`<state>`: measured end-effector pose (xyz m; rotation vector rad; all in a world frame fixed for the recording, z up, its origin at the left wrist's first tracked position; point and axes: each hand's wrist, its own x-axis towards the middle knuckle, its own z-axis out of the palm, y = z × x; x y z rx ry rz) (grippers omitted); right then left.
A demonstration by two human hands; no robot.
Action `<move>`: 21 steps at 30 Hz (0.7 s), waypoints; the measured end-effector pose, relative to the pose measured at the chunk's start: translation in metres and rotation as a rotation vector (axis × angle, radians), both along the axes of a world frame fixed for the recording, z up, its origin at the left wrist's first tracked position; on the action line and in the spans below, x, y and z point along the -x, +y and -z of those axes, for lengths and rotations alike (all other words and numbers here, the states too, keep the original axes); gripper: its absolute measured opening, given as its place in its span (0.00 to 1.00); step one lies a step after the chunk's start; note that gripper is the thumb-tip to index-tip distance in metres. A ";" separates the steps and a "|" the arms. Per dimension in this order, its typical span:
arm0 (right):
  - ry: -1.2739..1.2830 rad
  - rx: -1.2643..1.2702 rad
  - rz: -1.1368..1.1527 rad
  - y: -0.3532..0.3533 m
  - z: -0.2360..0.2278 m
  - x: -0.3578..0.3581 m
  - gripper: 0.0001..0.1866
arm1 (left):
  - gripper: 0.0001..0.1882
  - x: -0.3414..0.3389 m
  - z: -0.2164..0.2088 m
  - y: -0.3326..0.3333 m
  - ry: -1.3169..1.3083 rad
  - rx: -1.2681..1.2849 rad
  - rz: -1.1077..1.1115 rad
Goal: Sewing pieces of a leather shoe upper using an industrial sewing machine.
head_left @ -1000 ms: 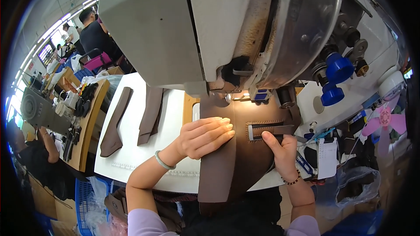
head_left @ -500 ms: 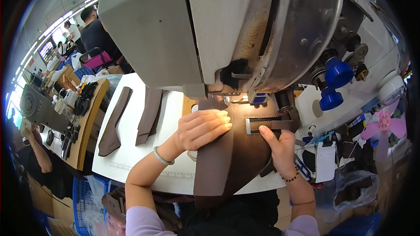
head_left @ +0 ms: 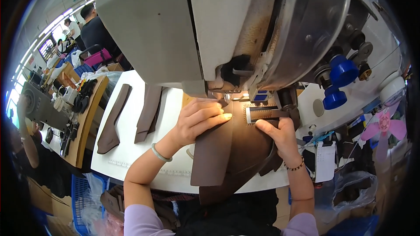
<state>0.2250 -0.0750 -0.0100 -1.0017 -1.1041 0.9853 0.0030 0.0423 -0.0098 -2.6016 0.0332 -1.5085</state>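
A large brown leather piece (head_left: 251, 142) lies under the head of a sewing machine (head_left: 153, 30), lit by a lamp near the needle area (head_left: 227, 98). My left hand (head_left: 199, 120) presses its bent fingers on the leather's left flap (head_left: 213, 157), close to the needle; its thumb is hidden. At the right edge my right hand (head_left: 282, 137) grips the leather, thumb on top and the other fingers mostly out of sight beneath. Beside that thumb, a stitched brown strap (head_left: 264, 113) passes through a light-coloured rectangular loop (head_left: 248, 115).
Brown leather strips (head_left: 114, 120) lie on the white table (head_left: 131, 148) to the left. Blue machine knobs (head_left: 341, 70) and a pink fan (head_left: 383, 124) are at the right. A blue basket (head_left: 81, 201) stands at lower left. Other people (head_left: 98, 30) are in the background.
The leather's lower end has swung and shifted slightly. My left fingers are more bent, and my right thumb has slid down a little from the rectangular loop.
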 end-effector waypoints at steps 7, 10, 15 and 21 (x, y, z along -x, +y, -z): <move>-0.059 0.037 -0.180 0.006 -0.002 -0.012 0.22 | 0.18 0.009 -0.024 -0.012 0.194 0.017 0.053; -0.030 0.030 -0.186 0.007 -0.006 -0.010 0.18 | 0.19 0.010 -0.023 -0.020 0.210 -0.024 -0.030; -0.022 0.003 -0.165 0.006 -0.006 -0.008 0.16 | 0.18 0.012 -0.024 -0.030 0.261 -0.092 -0.128; 0.018 0.069 -0.159 0.000 -0.007 -0.004 0.21 | 0.22 0.016 -0.030 -0.036 0.296 -0.039 -0.146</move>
